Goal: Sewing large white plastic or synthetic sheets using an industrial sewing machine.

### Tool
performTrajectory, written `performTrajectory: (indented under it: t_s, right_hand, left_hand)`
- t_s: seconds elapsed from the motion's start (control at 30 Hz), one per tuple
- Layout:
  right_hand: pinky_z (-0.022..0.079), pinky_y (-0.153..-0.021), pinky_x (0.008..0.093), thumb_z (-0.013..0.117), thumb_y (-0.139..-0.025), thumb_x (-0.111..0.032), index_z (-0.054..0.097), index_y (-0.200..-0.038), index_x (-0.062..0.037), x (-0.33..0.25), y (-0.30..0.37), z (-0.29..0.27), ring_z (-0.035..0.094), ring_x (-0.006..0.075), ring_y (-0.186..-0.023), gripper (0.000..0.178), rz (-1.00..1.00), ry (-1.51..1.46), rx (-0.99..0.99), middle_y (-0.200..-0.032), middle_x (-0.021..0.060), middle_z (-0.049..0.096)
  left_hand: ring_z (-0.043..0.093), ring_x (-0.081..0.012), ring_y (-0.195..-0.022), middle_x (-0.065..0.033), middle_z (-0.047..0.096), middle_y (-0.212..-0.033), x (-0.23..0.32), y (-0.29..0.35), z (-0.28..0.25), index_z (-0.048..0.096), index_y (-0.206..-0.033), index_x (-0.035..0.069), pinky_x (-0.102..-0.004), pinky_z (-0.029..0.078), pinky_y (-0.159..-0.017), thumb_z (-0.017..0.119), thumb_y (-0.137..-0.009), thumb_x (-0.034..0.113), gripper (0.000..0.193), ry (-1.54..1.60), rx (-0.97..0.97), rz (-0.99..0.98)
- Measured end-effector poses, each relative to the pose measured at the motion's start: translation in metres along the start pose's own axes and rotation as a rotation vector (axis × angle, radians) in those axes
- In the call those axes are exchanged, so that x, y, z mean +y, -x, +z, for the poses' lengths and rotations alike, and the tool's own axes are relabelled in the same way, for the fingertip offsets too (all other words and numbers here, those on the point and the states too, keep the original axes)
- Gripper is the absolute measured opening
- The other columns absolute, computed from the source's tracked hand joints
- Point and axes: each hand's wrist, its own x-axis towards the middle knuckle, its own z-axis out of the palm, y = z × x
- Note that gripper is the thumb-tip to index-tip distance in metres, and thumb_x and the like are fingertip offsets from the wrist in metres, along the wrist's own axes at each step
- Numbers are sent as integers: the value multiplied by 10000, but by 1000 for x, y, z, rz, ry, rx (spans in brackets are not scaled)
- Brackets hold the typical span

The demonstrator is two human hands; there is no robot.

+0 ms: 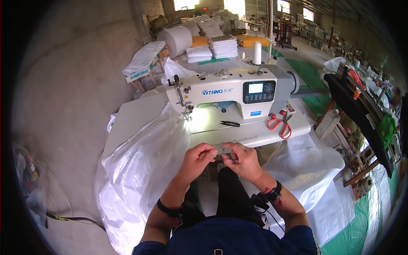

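Observation:
My left hand (199,158) and my right hand (243,160) are close together just off the near edge of the sewing machine table (204,138), above my lap. The right fingers are bent in a pinch around a small shiny piece (221,150), too small to name. My left thumb and fingertips are pressed together beside it; whatever they hold is hidden. A white industrial sewing machine (229,90) stands beyond, its lamp lighting the needle area. White plastic sheeting (146,157) hangs from the table on the left, reaching up to the needle.
Black thread snips (230,123) and red-handled scissors (279,127) lie on the table. A white thread cone (257,53) stands behind the machine. More white sheeting (304,168) drapes at the right. Folded white stacks (223,46) and a large roll (175,41) are farther back.

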Motion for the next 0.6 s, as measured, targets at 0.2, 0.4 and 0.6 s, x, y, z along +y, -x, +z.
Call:
performTrajectory:
  t_s: [0.2,0.4,0.6]
  right_hand:
    - [502,-522,342,723,-728,-110,578,-1043,-52,0,3,-2,613,237,-584,351,-42,78,-7,-764,85,607]
    - [508,-535,346,722,-731,-116,570,-1041,-43,-2,3,-1,615,248,-618,353,-73,123,-21,-777,80,605]
    - [480,-489,316,740,-709,-101,572,-1046,-48,-3,2,-1,573,195,-531,381,-64,28,7,-684,49,563]
  left_hand:
    - [516,-56,-679,-3,618,-805,-5,5,10,624,-887,4,-210,432,-607,600,-913,102,104,-62,-45,-79]
    - [512,-57,-680,5,602,-778,-7,7,4,622,-889,5,-216,430,-606,603,-908,97,96,-273,-39,176]
    - [534,-66,-703,3,605,-791,1,-2,-7,625,-911,-10,-218,441,-625,615,-905,100,111,-86,-130,11]
